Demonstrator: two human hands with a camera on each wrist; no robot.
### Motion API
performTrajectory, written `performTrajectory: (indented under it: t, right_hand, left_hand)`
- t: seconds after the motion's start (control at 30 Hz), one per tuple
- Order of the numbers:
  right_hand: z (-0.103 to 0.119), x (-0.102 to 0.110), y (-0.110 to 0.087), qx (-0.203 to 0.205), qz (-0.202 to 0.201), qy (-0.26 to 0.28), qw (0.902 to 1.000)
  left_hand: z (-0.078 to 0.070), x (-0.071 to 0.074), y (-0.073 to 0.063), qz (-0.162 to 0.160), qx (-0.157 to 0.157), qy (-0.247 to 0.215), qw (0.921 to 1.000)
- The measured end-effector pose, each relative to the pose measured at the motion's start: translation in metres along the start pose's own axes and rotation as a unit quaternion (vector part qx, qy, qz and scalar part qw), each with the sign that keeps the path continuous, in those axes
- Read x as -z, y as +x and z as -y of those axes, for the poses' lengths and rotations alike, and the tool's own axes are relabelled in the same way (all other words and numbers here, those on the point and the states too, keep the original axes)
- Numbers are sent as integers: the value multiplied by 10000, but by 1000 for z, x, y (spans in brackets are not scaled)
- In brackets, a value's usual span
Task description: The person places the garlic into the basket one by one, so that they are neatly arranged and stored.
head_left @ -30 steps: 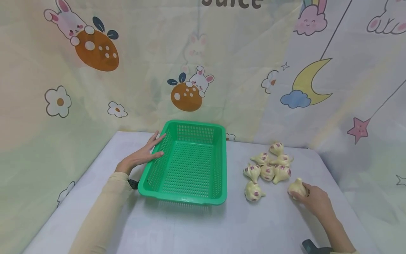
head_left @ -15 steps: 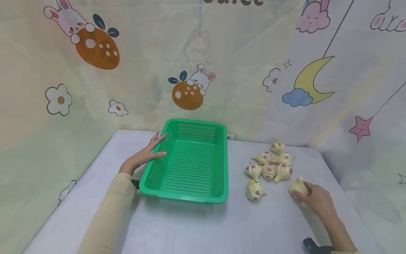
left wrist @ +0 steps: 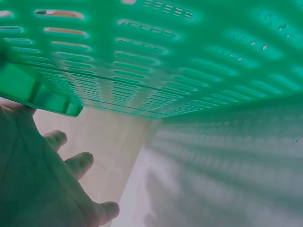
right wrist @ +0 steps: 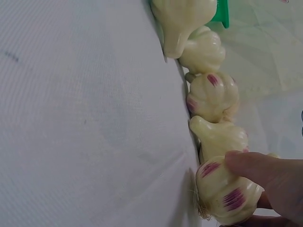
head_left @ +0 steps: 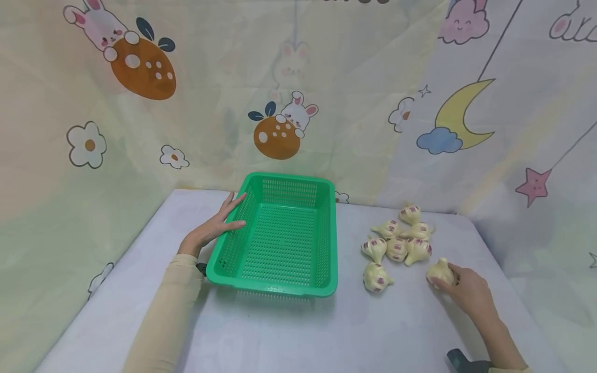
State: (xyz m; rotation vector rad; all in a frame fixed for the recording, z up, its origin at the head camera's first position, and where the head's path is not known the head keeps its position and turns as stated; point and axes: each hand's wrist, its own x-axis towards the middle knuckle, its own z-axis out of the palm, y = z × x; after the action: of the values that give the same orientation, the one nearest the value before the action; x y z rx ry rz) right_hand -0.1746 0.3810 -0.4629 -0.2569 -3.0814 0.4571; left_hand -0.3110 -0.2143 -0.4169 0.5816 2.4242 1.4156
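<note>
A green plastic basket (head_left: 282,243) with slotted walls stands left of the middle in the head view. My left hand (head_left: 212,228) rests on its left rim, the fingers straight and spread. In the left wrist view that hand (left wrist: 42,175) lies beside the slotted wall (left wrist: 142,61). My right hand (head_left: 471,292) pinches a garlic bulb (head_left: 440,272) between thumb and fingers at the right of the table. The right wrist view shows the thumb (right wrist: 255,166) on this purple-streaked bulb (right wrist: 227,191); the other fingers are partly hidden behind it.
Several more garlic bulbs (head_left: 396,248) lie clustered between the basket and my right hand, with one bulb (head_left: 377,278) nearest the front. A white cloth covers the table (head_left: 298,331). Behind it hangs a printed curtain (head_left: 354,129).
The head view has tilted down slightly, so everything sits a little higher and further right in it. Both hands keep their places on the basket and the garlic bulb.
</note>
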Motion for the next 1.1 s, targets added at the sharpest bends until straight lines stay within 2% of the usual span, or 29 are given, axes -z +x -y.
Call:
performTrajectory:
  t: [0.23, 0.67, 1.1]
  right_hand:
    - [6, 4, -4, -4, -152, 22, 9999]
    - [26, 8, -10, 64, -826, 137, 9965]
    - [50, 8, -15, 179, -1304, 285, 9909]
  left_hand:
    - [-1, 0, -1, -11, -7, -25, 10000]
    - [3, -2, 0, -93, -80, -190, 9997]
    - [9, -3, 2, -140, -252, -441, 9986]
